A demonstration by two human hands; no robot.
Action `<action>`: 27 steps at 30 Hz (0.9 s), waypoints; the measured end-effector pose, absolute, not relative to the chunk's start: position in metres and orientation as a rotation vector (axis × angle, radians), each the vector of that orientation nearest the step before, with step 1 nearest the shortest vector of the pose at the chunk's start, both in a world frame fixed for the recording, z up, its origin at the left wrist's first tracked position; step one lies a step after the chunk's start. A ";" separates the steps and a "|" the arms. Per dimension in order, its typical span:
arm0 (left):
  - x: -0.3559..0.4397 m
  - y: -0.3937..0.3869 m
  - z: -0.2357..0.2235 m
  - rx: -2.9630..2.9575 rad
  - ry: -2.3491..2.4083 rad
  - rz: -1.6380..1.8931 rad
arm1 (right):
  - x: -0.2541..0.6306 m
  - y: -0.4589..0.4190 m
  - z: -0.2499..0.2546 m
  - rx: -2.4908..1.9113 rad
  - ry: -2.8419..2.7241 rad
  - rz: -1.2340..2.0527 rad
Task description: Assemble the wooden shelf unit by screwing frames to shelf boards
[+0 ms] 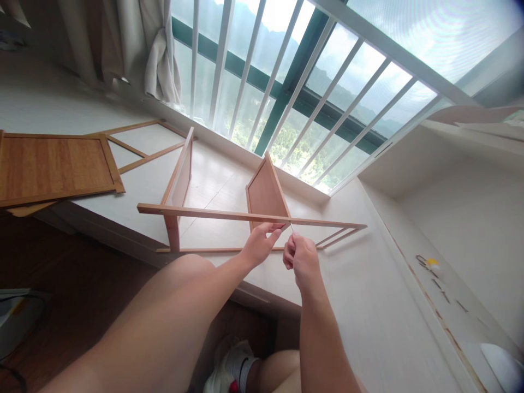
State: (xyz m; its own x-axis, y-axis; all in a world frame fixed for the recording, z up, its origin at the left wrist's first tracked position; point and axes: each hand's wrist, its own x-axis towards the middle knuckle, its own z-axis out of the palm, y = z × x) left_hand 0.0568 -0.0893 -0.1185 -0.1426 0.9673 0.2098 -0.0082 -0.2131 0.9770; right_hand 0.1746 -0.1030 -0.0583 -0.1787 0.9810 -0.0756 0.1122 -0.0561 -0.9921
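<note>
Wooden frame [245, 218] along window ledge's [278, 275] front edge. Left hand [261, 243] at long rail [213, 214], can't tell if pinching; right hand [303, 256] clenched round thin tool [292, 229]. Probably light, stiff; grab rail midway.

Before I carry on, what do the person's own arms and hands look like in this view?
The left forearm and right forearm show no sleeves, cables or markings, and narrow towards the wrists. The left hand and right hand are ungloved, with no watch or bracelet visible. The fingers are too small to rule out rings.
</note>
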 end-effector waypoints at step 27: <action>0.057 -0.091 -0.116 1.252 1.184 1.494 | 0.170 -0.103 -0.054 -1.151 -1.340 1.447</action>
